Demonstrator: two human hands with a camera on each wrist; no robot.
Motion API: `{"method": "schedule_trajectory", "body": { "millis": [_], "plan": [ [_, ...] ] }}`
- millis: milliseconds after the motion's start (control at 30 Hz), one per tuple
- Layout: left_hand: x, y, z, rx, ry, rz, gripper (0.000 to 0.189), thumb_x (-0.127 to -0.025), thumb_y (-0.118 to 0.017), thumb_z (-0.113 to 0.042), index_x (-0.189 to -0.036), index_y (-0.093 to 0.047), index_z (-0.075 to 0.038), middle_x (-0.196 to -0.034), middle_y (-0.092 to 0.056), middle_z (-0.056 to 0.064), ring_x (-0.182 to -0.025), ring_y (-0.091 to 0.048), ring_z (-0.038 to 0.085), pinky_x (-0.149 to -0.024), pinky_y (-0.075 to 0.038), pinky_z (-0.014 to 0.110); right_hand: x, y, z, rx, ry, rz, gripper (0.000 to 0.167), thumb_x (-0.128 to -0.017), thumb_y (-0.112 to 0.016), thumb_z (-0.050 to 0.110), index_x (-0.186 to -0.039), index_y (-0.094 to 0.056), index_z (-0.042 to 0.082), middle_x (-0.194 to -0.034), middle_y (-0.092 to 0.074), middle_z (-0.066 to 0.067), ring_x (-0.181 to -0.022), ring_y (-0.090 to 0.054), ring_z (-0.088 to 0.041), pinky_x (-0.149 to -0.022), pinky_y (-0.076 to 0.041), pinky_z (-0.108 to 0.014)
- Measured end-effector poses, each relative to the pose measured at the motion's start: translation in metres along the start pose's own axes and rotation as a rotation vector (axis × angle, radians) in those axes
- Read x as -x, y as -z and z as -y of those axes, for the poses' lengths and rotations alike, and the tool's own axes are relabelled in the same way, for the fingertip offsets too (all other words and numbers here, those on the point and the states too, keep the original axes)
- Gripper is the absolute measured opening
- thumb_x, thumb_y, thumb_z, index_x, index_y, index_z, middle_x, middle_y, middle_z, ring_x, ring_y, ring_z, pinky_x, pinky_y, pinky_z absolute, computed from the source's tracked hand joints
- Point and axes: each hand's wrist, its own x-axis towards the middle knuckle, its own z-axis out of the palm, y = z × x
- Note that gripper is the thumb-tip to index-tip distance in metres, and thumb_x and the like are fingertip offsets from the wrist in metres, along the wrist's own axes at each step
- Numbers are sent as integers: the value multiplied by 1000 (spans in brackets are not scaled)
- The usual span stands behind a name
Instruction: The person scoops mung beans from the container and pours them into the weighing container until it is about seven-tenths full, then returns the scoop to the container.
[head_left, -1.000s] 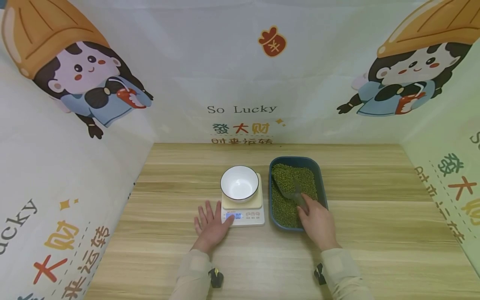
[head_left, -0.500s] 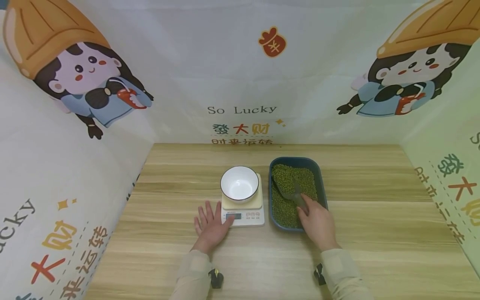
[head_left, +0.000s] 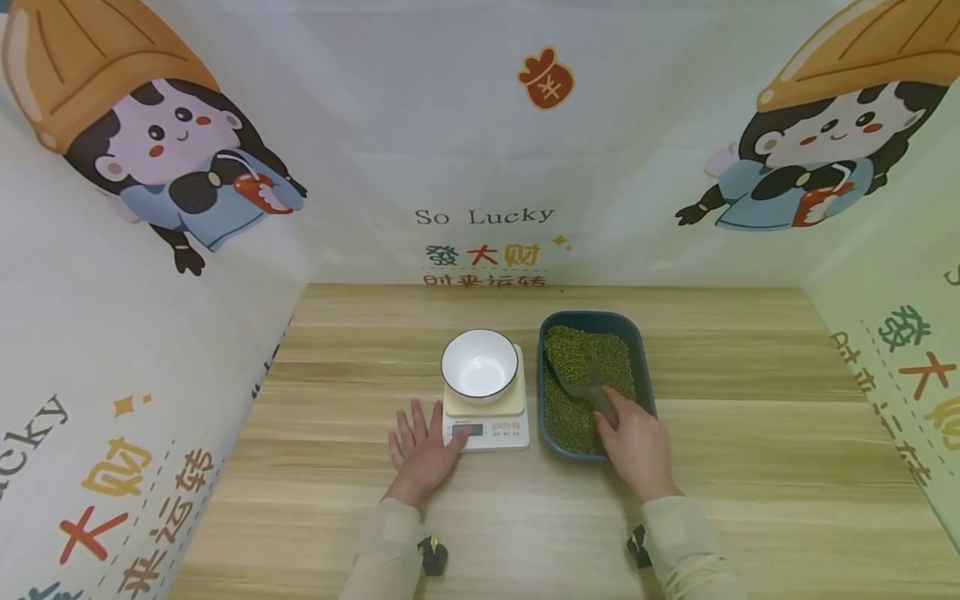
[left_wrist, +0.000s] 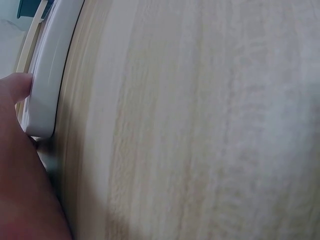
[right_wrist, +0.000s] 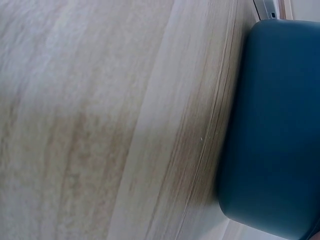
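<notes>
A white kitchen scale point(head_left: 510, 442) with a cream platform lies on the table, its display looking dark. On the platform stands a white bowl point(head_left: 480, 364) with a dark rim, nothing visible inside. My left hand point(head_left: 422, 460) rests at the scale's left front corner, fingers spread on the table and thumb over the display's edge. The left wrist view shows the thumb point(left_wrist: 21, 86) against the scale's side. My right hand point(head_left: 641, 446) grips the handle of a dark grey scoop point(head_left: 595, 390). Its blade sits in green beans point(head_left: 572, 429), which look like mung beans, inside a blue tub point(head_left: 644, 375).
The tub stands just right of the scale, a narrow strip of table between them. Its blue outer wall point(right_wrist: 280, 120) fills the right of the right wrist view. A printed cloth point(head_left: 480, 167) hangs behind the wooden table point(head_left: 750, 400) and along both sides.
The scale's display was lit blue and read 0.0 a second ago; half a second ago and now it looks dark. Both hands and the scoop stay in place.
</notes>
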Motion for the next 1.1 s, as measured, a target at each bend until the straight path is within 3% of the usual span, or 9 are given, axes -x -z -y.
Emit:
{"method": "schedule_trajectory", "body": {
  "millis": [200,467,1100],
  "plan": [
    [2,1,-2,-9,14,5,77,-86,-30,-62,-145,-8,-17,-146,18,13,-128,26,33,-98,13,55,0,0,1,-2,-16,5,42,-82,-63,24,-119,-56,7,-78,-62,-8,-53,-47,-15,-49,-39,-33],
    [2,1,-2,-13,14,-7,77,-86,-30,-62,-145,-10,-17,-147,17,13,-128,25,33,-98,14,55,0,1,0,-4,-17,6,42,-83,-62,26,-120,-56,7,-98,-64,-15,-71,-60,-25,-61,-46,-42],
    [2,1,-3,0,14,-16,76,-86,-33,-60,-144,-12,-16,-147,15,15,-129,24,34,-98,13,55,1,2,1,-3,-9,-15,41,-81,-63,25,-118,-57,7,-97,-65,-15,-73,-61,-25,-61,-46,-42]
  ]
}}
